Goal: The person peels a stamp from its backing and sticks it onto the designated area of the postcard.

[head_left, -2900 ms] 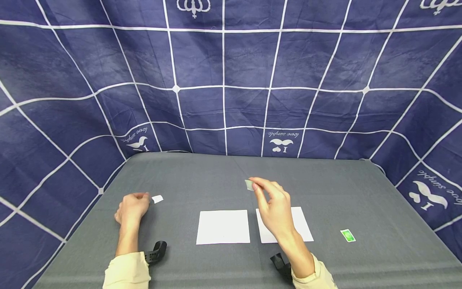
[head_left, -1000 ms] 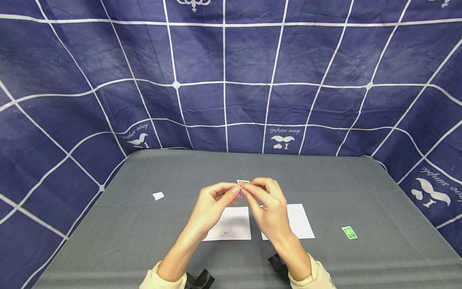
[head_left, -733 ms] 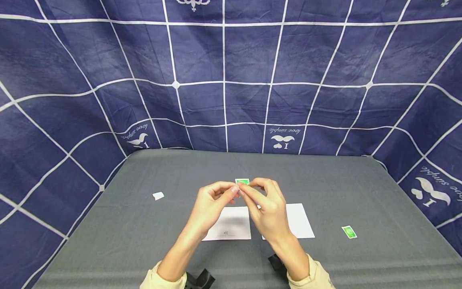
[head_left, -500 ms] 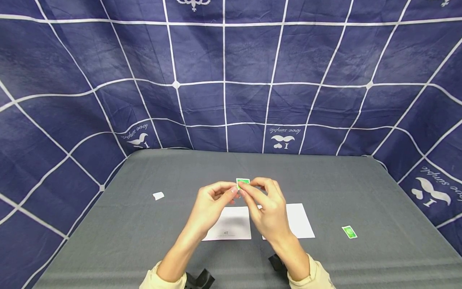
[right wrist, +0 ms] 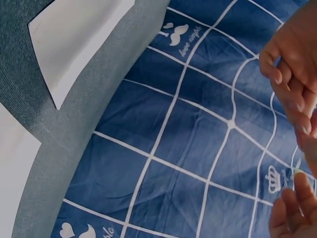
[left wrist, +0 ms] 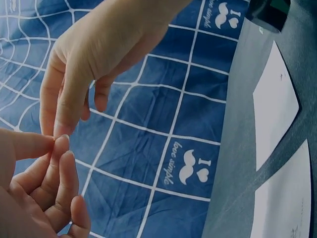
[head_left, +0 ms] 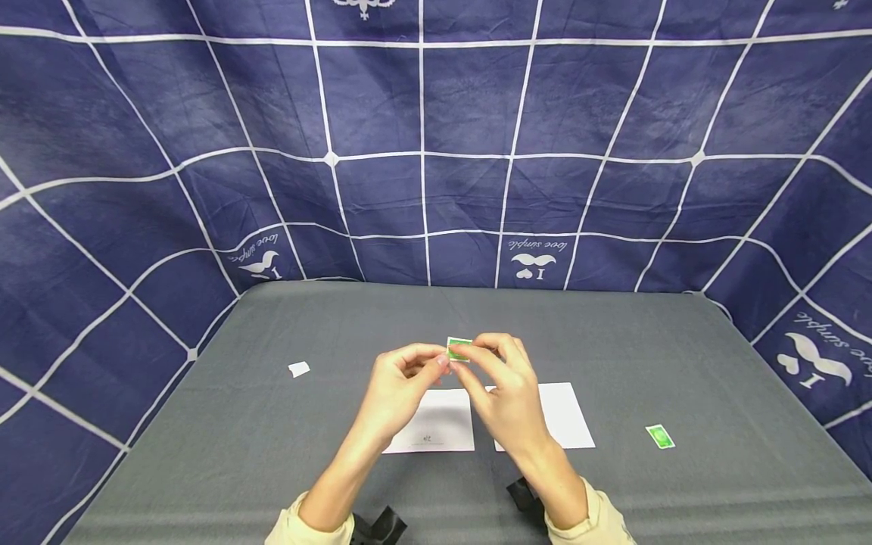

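Note:
A small green stamp with a white border (head_left: pixel 460 341) is up in the air over the table, between both hands. My left hand (head_left: pixel 397 390) pinches its left edge between thumb and forefinger. From the other side, the thumb and forefinger of my right hand (head_left: pixel 509 393) pinch it too, covering part of its face. The left wrist view has the fingertips of both hands meeting, the stamp itself hidden there. Below lie two white paper rectangles (head_left: pixel 439 428), partly behind the hands; the left one carries small dark print near its front edge.
A second green stamp (head_left: pixel 659 437) lies on the grey table at the right. At the left is a small white paper scrap (head_left: pixel 298 369). A blue curtain with white grid lines (head_left: pixel 470 197) stands behind the table.
My left hand has come from beside the scrap to the middle and taken hold of the stamp. The stamp now shows its green face; lately it and the right fingertips shifted slightly.

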### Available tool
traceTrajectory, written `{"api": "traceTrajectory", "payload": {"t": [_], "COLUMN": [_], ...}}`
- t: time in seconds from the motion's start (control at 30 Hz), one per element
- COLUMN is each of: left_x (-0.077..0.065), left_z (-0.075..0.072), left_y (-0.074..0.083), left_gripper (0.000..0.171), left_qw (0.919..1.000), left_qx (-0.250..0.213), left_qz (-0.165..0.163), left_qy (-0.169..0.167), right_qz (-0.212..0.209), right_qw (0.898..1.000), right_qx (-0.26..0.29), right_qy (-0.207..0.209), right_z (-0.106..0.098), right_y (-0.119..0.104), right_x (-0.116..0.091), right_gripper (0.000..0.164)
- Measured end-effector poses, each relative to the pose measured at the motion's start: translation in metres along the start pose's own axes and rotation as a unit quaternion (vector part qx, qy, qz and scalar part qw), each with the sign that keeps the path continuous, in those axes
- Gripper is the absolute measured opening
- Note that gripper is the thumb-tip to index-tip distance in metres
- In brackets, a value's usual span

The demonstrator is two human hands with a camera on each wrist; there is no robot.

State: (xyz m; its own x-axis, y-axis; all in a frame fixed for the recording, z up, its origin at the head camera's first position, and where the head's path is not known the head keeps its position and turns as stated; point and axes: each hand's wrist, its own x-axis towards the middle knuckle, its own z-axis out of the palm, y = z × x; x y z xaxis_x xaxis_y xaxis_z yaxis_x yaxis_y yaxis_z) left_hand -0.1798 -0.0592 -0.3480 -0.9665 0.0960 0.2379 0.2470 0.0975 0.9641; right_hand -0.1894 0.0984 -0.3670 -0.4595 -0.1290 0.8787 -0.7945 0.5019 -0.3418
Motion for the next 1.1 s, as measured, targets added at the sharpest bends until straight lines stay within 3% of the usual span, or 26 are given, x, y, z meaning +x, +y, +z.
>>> {"api": "traceTrajectory", "payload": {"t": [0.1,0.2,0.43,0.57,0.67,0.87,0.97,1.1], "left_x": [0.0,0.001,0.003,0.003,0.004,0.005,0.005,0.005], "left_z": [-0.001,-0.004,-0.008,-0.01,-0.011,-0.014,-0.015,-0.015], "left_y": [-0.001,-0.002,-0.002,-0.002,-0.002,-0.003,-0.003,-0.002], "left_gripper": [0.01,0.008,0.007,0.008,0.008,0.013,0.015,0.016], "left_qw": [0.999,0.9967,0.9896,0.9897,0.9915,0.995,0.9958,0.9963], "left_qx": [0.043,0.079,0.138,0.136,0.122,0.075,0.054,0.043], "left_qz": [0.013,0.019,0.029,0.031,0.024,0.013,0.009,0.012], "left_qy": [0.005,0.002,-0.028,-0.033,-0.038,-0.064,-0.073,-0.073], "right_qz": [0.016,0.029,0.054,0.097,0.142,0.237,0.263,0.278], "right_qw": [1.0,0.999,0.996,0.99,0.98,0.944,0.932,0.923], "right_qx": [-0.006,-0.016,-0.042,-0.018,0.02,0.107,0.131,0.15], "right_qy": [-0.02,-0.036,-0.057,-0.099,-0.141,-0.203,-0.214,-0.218], "right_z": [-0.002,-0.004,-0.008,-0.012,-0.016,-0.022,-0.024,-0.026], "right_y": [0.0,0.002,0.008,0.008,0.007,0.005,0.006,0.005], "right_x": [0.0,0.001,0.003,0.004,0.005,0.009,0.01,0.011], "right_gripper": [0.03,0.031,0.016,0.01,0.004,0.003,0.005,0.006]}}
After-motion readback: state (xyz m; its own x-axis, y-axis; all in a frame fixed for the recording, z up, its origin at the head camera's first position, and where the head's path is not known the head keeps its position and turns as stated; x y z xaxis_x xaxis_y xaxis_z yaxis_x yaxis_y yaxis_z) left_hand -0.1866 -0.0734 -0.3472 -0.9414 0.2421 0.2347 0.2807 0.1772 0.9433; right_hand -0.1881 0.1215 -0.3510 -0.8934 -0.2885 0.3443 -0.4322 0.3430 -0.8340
